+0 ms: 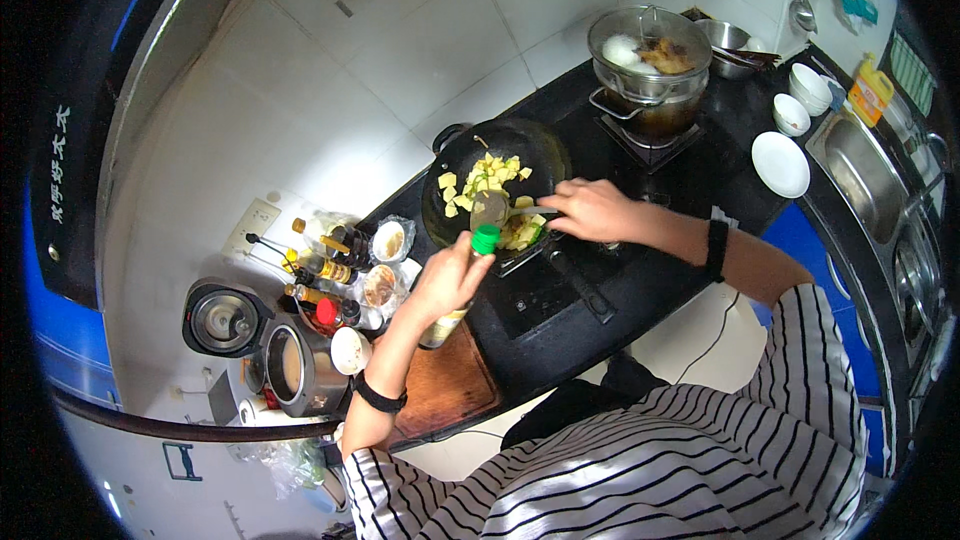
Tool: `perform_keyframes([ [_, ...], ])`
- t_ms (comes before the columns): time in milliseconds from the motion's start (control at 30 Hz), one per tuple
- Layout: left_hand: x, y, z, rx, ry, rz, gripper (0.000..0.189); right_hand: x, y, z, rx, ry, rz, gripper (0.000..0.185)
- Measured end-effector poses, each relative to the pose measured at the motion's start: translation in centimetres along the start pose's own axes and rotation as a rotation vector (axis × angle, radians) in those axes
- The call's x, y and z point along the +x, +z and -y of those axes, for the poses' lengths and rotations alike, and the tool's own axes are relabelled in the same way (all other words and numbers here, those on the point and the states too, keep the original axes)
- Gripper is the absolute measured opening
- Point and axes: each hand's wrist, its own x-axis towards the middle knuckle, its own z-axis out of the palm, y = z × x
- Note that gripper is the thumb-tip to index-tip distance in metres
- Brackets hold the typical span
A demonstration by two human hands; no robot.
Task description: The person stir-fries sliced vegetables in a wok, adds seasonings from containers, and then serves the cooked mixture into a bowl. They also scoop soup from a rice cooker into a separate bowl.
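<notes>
My left hand (444,277) grips a bottle with a green cap (486,239). The cap end points toward the near edge of the black wok (551,150), while the pale lower body shows below my hand. My right hand (596,211) holds the handle of a metal turner or ladle (491,211), whose grey head is over the wok. Yellow chunks of food (487,176) with some green pieces are spread in the wok. Some lie beside the utensil and near my right fingers. The wok's dark handle (579,285) reaches toward me.
A pot with a glass lid (649,41) stands on the back burner. Sauce bottles (326,268) and small bowls crowd the left, near a rice cooker (300,371) with its lid raised. A wooden cutting board (450,382) lies nearby. Right are a white plate (781,165) and sink (859,165).
</notes>
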Motion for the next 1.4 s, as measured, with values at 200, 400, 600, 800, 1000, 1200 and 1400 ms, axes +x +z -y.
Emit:
perform_keyframes([
  [200, -1.6, -0.5, -3.8, -0.352, 0.023, 0.156, 0.02, 1.7, -1.9, 5.7, 0.948, -0.282, -0.091, 0.027],
  [400, -3.2, -0.4, -5.9, -0.336, 0.091, 0.321, 0.02, 3.0, -1.9, 7.4, 1.247, -0.295, 0.141, 0.022],
  [600, -1.9, -0.4, -3.3, -0.393, -0.113, 0.201, 0.022, 2.4, -1.2, -0.3, 0.027, 0.027, 0.101, 0.053],
  [800, 1.5, -0.7, 1.4, -0.067, -0.157, 0.137, 0.038, 0.0, -1.4, -5.6, 0.375, 0.39, 0.668, 0.059],
  [1000, 3.2, 0.3, 4.8, 0.225, -0.158, 0.178, 0.046, -2.4, -5.4, -3.2, 0.254, 0.227, 0.463, 0.045],
  [1200, 3.8, 1.3, 6.5, 0.328, -0.217, 0.279, 0.054, -3.3, -7.8, -2.7, 0.403, 0.23, 0.453, 0.045],
  [1400, 3.9, 1.4, 6.7, 0.356, -0.241, 0.343, 0.055, -3.5, -7.6, -3.0, 0.395, 0.163, 0.42, 0.044],
])
